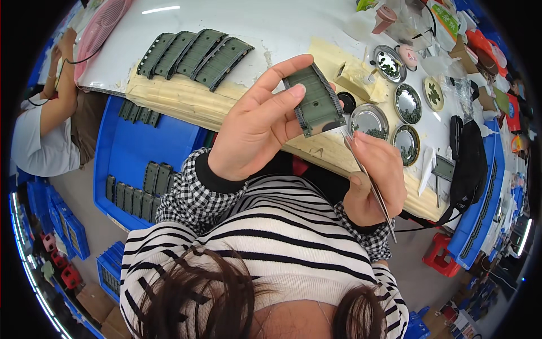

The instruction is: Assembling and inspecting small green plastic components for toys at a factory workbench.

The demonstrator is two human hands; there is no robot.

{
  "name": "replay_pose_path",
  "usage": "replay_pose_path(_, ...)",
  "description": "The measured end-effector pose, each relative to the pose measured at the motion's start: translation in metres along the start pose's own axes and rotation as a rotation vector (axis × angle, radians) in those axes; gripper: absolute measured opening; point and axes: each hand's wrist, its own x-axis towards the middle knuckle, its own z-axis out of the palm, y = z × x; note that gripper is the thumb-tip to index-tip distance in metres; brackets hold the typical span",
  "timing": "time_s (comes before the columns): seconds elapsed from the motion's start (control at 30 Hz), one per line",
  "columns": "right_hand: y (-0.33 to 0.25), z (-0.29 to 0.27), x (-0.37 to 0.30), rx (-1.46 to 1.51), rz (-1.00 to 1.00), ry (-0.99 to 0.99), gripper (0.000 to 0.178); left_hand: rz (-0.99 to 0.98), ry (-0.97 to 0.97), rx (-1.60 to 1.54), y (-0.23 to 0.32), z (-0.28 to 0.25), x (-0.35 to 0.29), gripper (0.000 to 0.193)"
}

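My left hand (pixel 248 124) is raised over the table edge, its thumb and fingers closed on a dark green rectangular plastic panel (pixel 319 103) with ridged long edges and a small hole. The panel is tilted toward me. In my right hand (pixel 379 175) is a pair of slim metal tweezers (pixel 384 208), pinched between thumb and fingers. Its tip reaches the panel's lower right corner; whether it grips a small piece there cannot be made out. Just beyond, round metal dishes (pixel 370 108) contain small dark green pieces.
Several similar green panels (pixel 197 53) lie side by side on a pale cloth-wrapped pad (pixel 169 93) along the table edge. More sit in a blue bin (pixel 149 130) below. A person (pixel 56 113) works at far left. A red stool (pixel 440 255) stands at right; bags clutter the table's right.
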Motion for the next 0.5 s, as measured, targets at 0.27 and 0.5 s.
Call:
replay_pose_path(0.27,0.0022,0.0015,0.0042,-0.059,-0.058,-0.038,0.044,-0.007,0.005,-0.009,-0.0003,0.0015,0.0007,0.048)
replay_pose_path(0.5,0.0025,0.0023,0.0052,-0.079,-0.065,-0.055,0.042,-0.008,0.012,-0.028,-0.0022,0.0006,0.0006,0.047)
